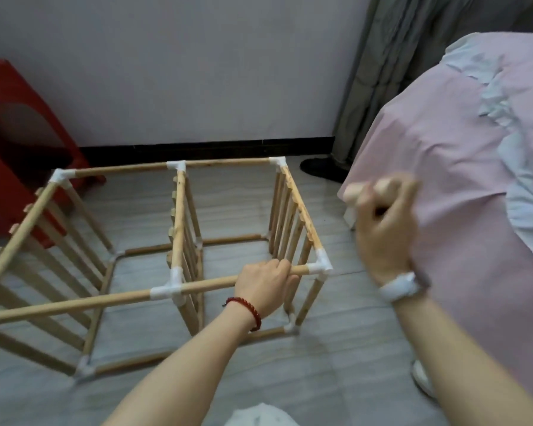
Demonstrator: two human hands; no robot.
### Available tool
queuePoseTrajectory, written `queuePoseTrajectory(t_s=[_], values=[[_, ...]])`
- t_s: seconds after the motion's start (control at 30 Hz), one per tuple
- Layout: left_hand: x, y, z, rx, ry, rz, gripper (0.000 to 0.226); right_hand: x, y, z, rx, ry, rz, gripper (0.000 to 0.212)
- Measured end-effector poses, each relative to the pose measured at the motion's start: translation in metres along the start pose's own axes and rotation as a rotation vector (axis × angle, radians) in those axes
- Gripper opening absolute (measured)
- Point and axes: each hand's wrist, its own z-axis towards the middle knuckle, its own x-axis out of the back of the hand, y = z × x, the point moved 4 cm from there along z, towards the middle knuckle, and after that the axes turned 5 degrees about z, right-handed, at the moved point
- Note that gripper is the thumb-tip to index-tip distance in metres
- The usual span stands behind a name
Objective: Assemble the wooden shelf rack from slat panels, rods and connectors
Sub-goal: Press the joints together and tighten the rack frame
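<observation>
Standing on the floor (336,379) between the red stool (19,142) and the bed (462,167): the rack (179,241), lying on its side, two bays, three slat panels upright. Frame looks nearly closed up; rods seated in white corner joints all round.

My left hand (263,285) grips the near top rod (206,285), just left of the front right joint (320,267). My right hand (382,222) is raised over that corner, fingers curled into a fist; blurred, so I can't tell if it holds anything.

Risks, my read: hitting that joint off-centre could pop the rod out or rack the frame. Push-fit joints, so the far left corner (62,176) may loosen when I press here. Left fingers sit near the strike point, pinch hazard.
</observation>
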Motion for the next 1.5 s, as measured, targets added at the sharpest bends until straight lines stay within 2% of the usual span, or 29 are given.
queuePoseTrajectory(t_s=[0.03, 0.07, 0.1, 0.13, 0.17, 0.27, 0.3, 0.33, 0.4, 0.43, 0.47, 0.6, 0.63, 0.67, 0.7, 0.73, 0.77, 0.8, 0.87, 0.93, 0.97, 1.0, 1.03, 1.07, 1.13, 1.2, 1.27, 1.37, 1.5], values=[[-0.001, 0.001, 0.000, 0.008, -0.003, 0.001, 0.032, -0.016, 0.010, -0.027, -0.029, -0.190, -0.181, 0.028], [-0.001, 0.002, 0.001, 0.007, 0.003, 0.005, 0.033, -0.032, 0.023, -0.049, -0.054, -0.449, -0.374, 0.027], [0.000, 0.002, 0.002, -0.002, 0.006, 0.010, 0.033, -0.041, 0.030, -0.057, -0.037, -0.603, -0.486, 0.026], [0.002, 0.001, 0.004, -0.007, 0.017, 0.012, 0.034, -0.045, 0.033, -0.046, 0.016, -0.588, -0.473, 0.025], [0.004, -0.001, 0.006, -0.001, 0.035, 0.011, 0.034, -0.046, 0.030, -0.024, 0.070, -0.503, -0.414, 0.025], [0.004, -0.002, 0.004, -0.005, 0.052, 0.002, 0.034, -0.024, 0.014, 0.018, -0.012, -0.043, -0.018, 0.024], [0.003, -0.002, 0.002, 0.003, 0.062, 0.008, 0.034, -0.022, 0.017, 0.012, -0.047, 0.000, 0.041, 0.023], [0.003, -0.003, 0.001, 0.012, 0.074, 0.013, 0.034, -0.026, 0.023, -0.004, -0.100, -0.077, -0.011, 0.022], [0.005, -0.003, 0.001, 0.015, 0.109, -0.011, 0.034, -0.043, 0.032, -0.045, -0.153, -0.504, -0.327, 0.022], [0.006, -0.002, 0.000, 0.009, 0.124, -0.020, 0.034, -0.046, 0.035, -0.049, -0.139, -0.595, -0.393, 0.022], [0.008, 0.000, 0.000, 0.000, 0.143, -0.023, 0.034, -0.046, 0.034, -0.037, -0.101, -0.557, -0.363, 0.023], [0.015, -0.001, -0.007, -0.019, 0.202, 0.011, 0.032, -0.018, 0.012, 0.012, -0.027, -0.027, -0.019, 0.026], [0.018, -0.002, -0.011, -0.012, 0.237, 0.037, 0.027, -0.018, 0.014, 0.003, -0.050, -0.051, -0.021, 0.026], [0.020, -0.006, -0.014, 0.003, 0.268, 0.048, 0.021, -0.025, 0.019, -0.015, -0.115, -0.207, -0.109, 0.025], [0.019, -0.010, -0.019, 0.018, 0.289, 0.057, 0.018, -0.036, 0.025, -0.039, -0.200, -0.458, -0.245, 0.023], [0.017, -0.014, -0.024, 0.031, 0.282, 0.068, 0.016, -0.043, 0.030, -0.052, -0.247, -0.634, -0.341, 0.022], [0.016, -0.019, -0.029, 0.037, 0.268, 0.084, 0.015, -0.047, 0.031, -0.050, -0.200, -0.665, -0.371, 0.022], [0.017, -0.024, -0.032, 0.040, 0.242, 0.093, 0.014, -0.050, 0.026, -0.035, -0.132, -0.620, -0.349, 0.023], [0.019, -0.032, -0.035, 0.040, 0.153, 0.091, 0.017, -0.044, 0.009, -0.006, -0.039, -0.392, -0.209, 0.026], [0.024, -0.041, -0.041, 0.050, 0.105, 0.096, 0.025, -0.035, 0.008, -0.005, -0.050, -0.187, -0.079, 0.029], [0.029, -0.045, -0.044, 0.038, 0.119, 0.098, 0.025, -0.035, 0.016, -0.019, -0.104, -0.226, -0.119, 0.027], [0.033, -0.051, -0.048, 0.026, 0.133, 0.097, 0.025, -0.039, 0.025, -0.039, -0.192, -0.356, -0.206, 0.024], [0.037, -0.061, -0.054, 0.033, 0.130, 0.099, 0.031, -0.043, 0.033, -0.058, -0.270, -0.504, -0.291, 0.022], [0.039, -0.071, -0.060, 0.049, 0.073, 0.091, 0.045, -0.045, 0.039, -0.066, -0.306, -0.582, -0.335, 0.021], [0.040, -0.103, -0.077, 0.108, -0.082, 0.098, 0.067, -0.058, 0.028, -0.056, -0.217, -0.598, -0.332, 0.020], [0.038, -0.135, -0.095, 0.174, -0.205, 0.105, 0.072, -0.073, 0.002, -0.048, -0.127, -0.592, -0.258, 0.022], [0.043, -0.167, -0.116, 0.256, -0.260, 0.130, 0.068, -0.096, -0.025, -0.055, -0.064, -0.650, -0.197, 0.024], [0.048, -0.206, -0.148, 0.302, -0.321, 0.155, 0.044, -0.126, -0.057, -0.077, -0.065, -0.832, -0.151, 0.027], [0.050, -0.219, -0.162, 0.337, -0.257, 0.136, 0.033, -0.150, -0.085, -0.075, 0.014, -0.998, -0.169, 0.030]])
